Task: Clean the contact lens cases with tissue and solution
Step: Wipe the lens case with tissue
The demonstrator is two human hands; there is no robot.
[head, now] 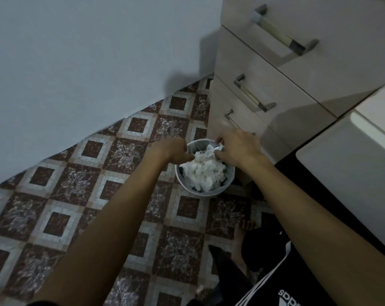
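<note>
Fingers (188, 156) half-hidden in crumpled tissue (205, 171)

You're looking down at a maroon-and-cream patterned mosaic tile floor (61, 184). On it stands a small round pale wastebasket (188, 186) heaped with crumpled white tissue (205, 170), just beside a beige drawer cabinet (262, 102).

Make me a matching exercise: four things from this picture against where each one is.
Things:
1. bin
2. tissues
3. left hand
4. drawer unit

Places:
A. piled inside the bin
B. on the tiled floor beside the drawer unit
C. against the wall, behind the bin
D. at the bin's left rim, touching the tissues

Pairs: 1-B, 2-A, 3-D, 4-C
</note>
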